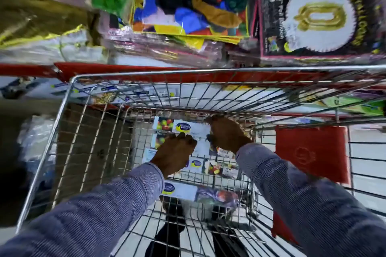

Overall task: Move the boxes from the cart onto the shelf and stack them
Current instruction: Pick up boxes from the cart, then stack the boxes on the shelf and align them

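Observation:
Several white boxes with a blue-and-yellow logo and fruit pictures lie on the bottom of the wire cart (69, 98). Both my hands reach down into it. My left hand (174, 152) curls over the near edge of the top box (188, 127). My right hand (227, 133) grips that box's right end. Another box (181, 190) lies closer to me, and more boxes (219, 168) show between my forearms. The red-edged shelf (125, 70) runs just beyond the cart's far rim.
Packs of balloons (188, 0) and a black foil-balloon pack (319, 14) fill the shelf above the cart. The cart's red child-seat flap (311, 152) hangs at the right. A lower shelf holds packets (62, 87) to the left. The floor shows through the mesh.

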A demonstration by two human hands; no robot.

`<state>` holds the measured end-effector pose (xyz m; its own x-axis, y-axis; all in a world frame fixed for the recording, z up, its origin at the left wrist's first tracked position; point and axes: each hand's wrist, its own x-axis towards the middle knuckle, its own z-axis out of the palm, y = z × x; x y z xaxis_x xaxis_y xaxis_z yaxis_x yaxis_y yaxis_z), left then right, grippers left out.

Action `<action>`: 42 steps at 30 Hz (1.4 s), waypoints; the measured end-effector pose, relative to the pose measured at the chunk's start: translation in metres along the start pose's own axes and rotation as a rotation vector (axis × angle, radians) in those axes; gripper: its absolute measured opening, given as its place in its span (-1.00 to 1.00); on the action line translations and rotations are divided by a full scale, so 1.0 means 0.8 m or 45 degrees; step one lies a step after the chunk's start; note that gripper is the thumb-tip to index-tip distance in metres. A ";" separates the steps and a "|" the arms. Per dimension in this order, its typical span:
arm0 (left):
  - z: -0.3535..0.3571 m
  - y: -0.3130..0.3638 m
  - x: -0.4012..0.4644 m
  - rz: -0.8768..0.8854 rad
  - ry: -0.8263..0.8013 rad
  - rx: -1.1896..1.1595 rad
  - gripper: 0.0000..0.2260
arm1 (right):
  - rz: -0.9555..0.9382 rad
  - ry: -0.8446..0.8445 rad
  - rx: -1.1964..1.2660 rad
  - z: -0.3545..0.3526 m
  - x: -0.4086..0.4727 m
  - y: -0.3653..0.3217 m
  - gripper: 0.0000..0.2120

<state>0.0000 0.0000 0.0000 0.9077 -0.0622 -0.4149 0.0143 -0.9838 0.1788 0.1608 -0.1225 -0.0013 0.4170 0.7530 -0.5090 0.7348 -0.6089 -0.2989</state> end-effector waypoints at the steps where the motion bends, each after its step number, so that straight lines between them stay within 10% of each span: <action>1: 0.002 0.000 0.003 -0.004 -0.014 0.028 -0.63 | -0.033 -0.054 -0.016 0.001 0.005 0.000 -0.45; 11: -0.007 -0.002 0.011 0.010 0.055 0.030 -0.73 | -0.199 0.014 0.049 0.011 0.010 0.014 -0.37; 17: -0.017 0.006 0.020 -0.031 -0.038 0.065 -0.82 | -0.065 0.004 -0.031 -0.018 0.003 0.004 -0.73; 26: -0.070 0.030 -0.002 0.036 -0.148 0.201 -0.83 | -0.142 0.154 -0.139 -0.080 -0.043 -0.003 -0.48; 42: -0.446 0.088 -0.217 0.189 0.693 0.528 -0.52 | -0.370 0.361 -0.412 -0.474 -0.285 -0.160 -0.54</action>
<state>-0.0065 0.0015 0.4032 0.9702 -0.2145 0.1131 -0.1891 -0.9611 -0.2013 0.1745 -0.1222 0.4589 0.2665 0.9449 -0.1899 0.9509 -0.2899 -0.1080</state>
